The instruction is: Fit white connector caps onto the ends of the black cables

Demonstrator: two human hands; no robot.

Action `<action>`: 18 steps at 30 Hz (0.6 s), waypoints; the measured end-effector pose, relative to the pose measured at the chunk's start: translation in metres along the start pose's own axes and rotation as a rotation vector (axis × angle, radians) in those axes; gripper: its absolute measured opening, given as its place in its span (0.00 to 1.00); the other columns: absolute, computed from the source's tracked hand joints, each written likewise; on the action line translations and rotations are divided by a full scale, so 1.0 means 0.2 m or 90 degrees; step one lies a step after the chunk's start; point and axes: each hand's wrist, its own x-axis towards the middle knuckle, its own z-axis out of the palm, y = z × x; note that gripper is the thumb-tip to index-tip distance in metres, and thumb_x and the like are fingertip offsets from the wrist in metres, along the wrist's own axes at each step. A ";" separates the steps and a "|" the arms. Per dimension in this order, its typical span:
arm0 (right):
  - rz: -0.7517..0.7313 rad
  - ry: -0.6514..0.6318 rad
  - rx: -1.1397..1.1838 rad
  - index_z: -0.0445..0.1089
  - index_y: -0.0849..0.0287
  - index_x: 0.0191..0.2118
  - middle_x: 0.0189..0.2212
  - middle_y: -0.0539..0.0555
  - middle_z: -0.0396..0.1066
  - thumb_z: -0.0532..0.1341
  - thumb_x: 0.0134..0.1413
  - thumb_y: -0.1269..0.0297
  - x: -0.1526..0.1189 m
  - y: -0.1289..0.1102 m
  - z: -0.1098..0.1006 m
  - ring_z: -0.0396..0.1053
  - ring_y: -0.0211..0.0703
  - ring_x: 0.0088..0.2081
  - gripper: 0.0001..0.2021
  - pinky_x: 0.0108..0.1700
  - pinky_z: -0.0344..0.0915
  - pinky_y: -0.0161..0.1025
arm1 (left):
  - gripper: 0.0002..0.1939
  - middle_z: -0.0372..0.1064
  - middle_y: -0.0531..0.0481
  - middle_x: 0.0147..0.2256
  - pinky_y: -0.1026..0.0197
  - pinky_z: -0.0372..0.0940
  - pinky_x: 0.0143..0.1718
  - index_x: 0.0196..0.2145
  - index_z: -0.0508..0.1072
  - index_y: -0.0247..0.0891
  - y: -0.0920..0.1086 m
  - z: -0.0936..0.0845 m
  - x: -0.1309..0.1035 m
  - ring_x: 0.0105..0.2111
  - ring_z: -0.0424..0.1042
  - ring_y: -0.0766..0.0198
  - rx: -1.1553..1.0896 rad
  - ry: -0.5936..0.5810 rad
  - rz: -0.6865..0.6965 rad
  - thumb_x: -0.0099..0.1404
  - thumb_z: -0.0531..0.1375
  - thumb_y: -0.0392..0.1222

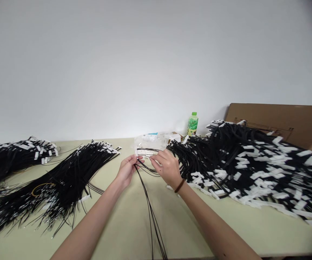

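Note:
Several thin black cables (pixel 148 202) run between my hands and hang down over the front of the table. My left hand (pixel 128 167) is closed around them near a white end piece. Just to its right, my right hand (pixel 167 167) pinches the same cables, its thumb and fingertips together and a brown band on the wrist. Between the hands the cables spread into separate strands, some bent into a loop. Behind them lies a clear plastic bag (pixel 147 140). The exact ends under the fingers are too small to make out.
On the left lie two bundles of black cables, an outer bundle (pixel 15 155) and a nearer bundle (pixel 74 173). A large heap of white-tagged cables (pixel 226 151) covers the right. Behind it stand a green-capped bottle (pixel 192 124) and a cardboard sheet (pixel 280 121) near the wall.

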 end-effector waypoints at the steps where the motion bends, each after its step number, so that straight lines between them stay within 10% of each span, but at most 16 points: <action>1: 0.000 0.003 -0.004 0.71 0.58 0.28 0.22 0.51 0.65 0.55 0.58 0.69 0.00 0.00 0.00 0.59 0.40 0.29 0.10 0.32 0.56 0.35 | 0.04 0.71 0.45 0.31 0.67 0.57 0.24 0.26 0.73 0.32 0.00 0.00 0.00 0.30 0.70 0.66 -0.002 -0.001 0.000 0.54 0.62 0.37; 18: -0.026 0.013 -0.018 0.70 0.59 0.26 0.22 0.51 0.64 0.54 0.58 0.71 0.01 -0.02 -0.01 0.57 0.40 0.28 0.11 0.32 0.54 0.36 | 0.09 0.71 0.46 0.31 0.67 0.57 0.24 0.26 0.72 0.32 -0.01 0.00 0.00 0.30 0.70 0.65 0.002 -0.020 0.016 0.50 0.65 0.41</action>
